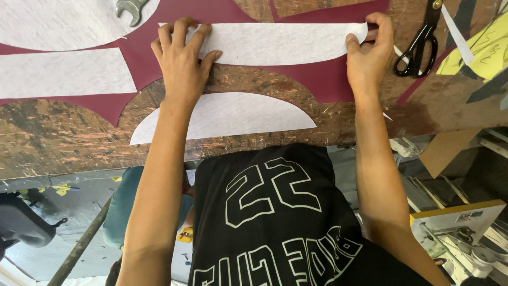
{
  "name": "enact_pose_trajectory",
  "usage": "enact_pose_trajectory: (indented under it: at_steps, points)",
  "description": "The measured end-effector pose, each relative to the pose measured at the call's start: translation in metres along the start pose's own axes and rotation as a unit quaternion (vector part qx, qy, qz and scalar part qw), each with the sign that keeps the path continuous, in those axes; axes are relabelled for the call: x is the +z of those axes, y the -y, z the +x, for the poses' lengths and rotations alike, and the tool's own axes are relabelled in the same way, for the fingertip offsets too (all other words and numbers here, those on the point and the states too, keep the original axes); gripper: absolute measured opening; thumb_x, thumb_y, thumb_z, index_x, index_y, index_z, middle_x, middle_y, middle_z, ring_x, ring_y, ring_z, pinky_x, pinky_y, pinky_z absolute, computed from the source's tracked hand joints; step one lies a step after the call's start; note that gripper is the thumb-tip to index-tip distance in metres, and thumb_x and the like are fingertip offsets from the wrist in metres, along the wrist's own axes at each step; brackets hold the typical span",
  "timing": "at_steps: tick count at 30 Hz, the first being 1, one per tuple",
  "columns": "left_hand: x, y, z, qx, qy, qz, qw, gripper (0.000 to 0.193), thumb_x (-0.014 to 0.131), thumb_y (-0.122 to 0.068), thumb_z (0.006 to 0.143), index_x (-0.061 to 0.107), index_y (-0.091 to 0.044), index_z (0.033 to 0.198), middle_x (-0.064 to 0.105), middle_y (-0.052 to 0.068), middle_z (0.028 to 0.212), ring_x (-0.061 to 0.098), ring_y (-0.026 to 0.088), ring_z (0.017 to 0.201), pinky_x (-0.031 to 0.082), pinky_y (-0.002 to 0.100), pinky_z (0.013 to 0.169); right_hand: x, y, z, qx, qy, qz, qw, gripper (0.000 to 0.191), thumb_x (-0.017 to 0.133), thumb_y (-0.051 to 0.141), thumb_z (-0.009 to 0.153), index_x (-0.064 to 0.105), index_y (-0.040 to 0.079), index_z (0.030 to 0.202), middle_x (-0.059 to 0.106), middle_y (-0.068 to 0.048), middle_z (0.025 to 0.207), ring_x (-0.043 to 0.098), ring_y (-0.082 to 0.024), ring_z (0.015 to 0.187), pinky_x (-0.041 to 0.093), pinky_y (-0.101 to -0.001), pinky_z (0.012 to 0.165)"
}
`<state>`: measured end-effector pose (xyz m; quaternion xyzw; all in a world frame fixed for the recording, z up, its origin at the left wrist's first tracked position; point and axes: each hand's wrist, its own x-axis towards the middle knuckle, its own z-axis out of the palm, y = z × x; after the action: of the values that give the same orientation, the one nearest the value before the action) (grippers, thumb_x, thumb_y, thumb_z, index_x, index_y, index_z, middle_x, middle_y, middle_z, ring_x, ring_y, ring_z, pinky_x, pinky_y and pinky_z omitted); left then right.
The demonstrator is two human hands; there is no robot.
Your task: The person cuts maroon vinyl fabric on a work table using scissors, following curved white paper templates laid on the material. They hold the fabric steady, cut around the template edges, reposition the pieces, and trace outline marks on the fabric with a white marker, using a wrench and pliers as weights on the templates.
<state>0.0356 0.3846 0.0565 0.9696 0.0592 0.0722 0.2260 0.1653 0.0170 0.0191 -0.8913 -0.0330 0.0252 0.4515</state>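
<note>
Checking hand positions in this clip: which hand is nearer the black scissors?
Right. The right hand pinches the end of the white curved pattern piece just beside the black scissors, not touching them. The left hand presses the piece's far end, well away.

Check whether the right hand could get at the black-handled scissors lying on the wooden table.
Probably yes: the right hand pinches the white paper piece beside the scissors, nothing between them.
</note>
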Motion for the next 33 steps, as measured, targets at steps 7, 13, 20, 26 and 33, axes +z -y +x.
enact_pose_trajectory:
  at_steps: [7, 13, 20, 26, 33]
  points:
    - [0.001, 0.001, -0.001, 0.006, -0.002, 0.002, 1.0, 0.054, 0.091, -0.026, 0.084, 0.071, -0.014, 0.133, 0.055, 0.001, 0.136, 0.047, 0.029, 0.124, 0.035, 0.046, 0.104, -0.002, 0.006, -0.001, 0.096, 0.014, 0.019, 0.995, 0.046, 0.076, -0.005, 0.094, 0.056, 0.009, 0.132, 0.054, -0.003, 0.104, 0.06, -0.01, 0.081, 0.054, -0.0255, 0.069]
    - [-0.001, 0.0, 0.001, 0.009, -0.002, 0.006, 1.0, 0.053, 0.092, -0.028, 0.085, 0.071, -0.015, 0.132, 0.055, 0.001, 0.136, 0.047, 0.029, 0.124, 0.035, 0.047, 0.103, -0.003, 0.001, 0.002, 0.025, 0.026, 0.004, 0.999, 0.046, 0.077, -0.01, 0.095, 0.056, 0.006, 0.133, 0.063, -0.005, 0.114, 0.064, -0.012, 0.095, 0.055, -0.0275, 0.08]
    - [-0.002, 0.006, -0.001, 0.013, -0.02, -0.008, 1.0, 0.045, 0.089, -0.022, 0.087, 0.07, -0.012, 0.126, 0.056, 0.004, 0.138, 0.048, 0.029, 0.127, 0.037, 0.045, 0.103, -0.007, -0.008, -0.003, -0.015, -0.017, -0.038, 0.999, 0.064, 0.082, -0.012, 0.091, 0.056, 0.01, 0.146, 0.048, -0.008, 0.132, 0.058, -0.016, 0.115, 0.06, -0.0275, 0.089]
    - [-0.003, 0.014, -0.018, -0.074, -0.05, -0.018, 0.996, 0.034, 0.08, -0.01, 0.099, 0.071, -0.011, 0.132, 0.058, 0.007, 0.139, 0.052, 0.026, 0.125, 0.04, 0.045, 0.101, -0.013, -0.015, -0.028, 0.026, -0.068, -0.074, 0.995, 0.052, 0.08, -0.011, 0.093, 0.063, 0.01, 0.138, 0.052, -0.003, 0.126, 0.058, -0.013, 0.104, 0.059, -0.0275, 0.089]
    - [-0.002, 0.017, -0.039, -0.085, -0.056, 0.035, 0.994, 0.038, 0.079, -0.014, 0.099, 0.07, -0.011, 0.136, 0.054, 0.011, 0.149, 0.045, 0.034, 0.133, 0.036, 0.05, 0.106, -0.017, -0.007, -0.069, 0.071, -0.088, -0.094, 0.989, 0.037, 0.077, -0.005, 0.096, 0.069, 0.005, 0.13, 0.051, -0.002, 0.107, 0.054, -0.011, 0.085, 0.051, -0.0261, 0.075]
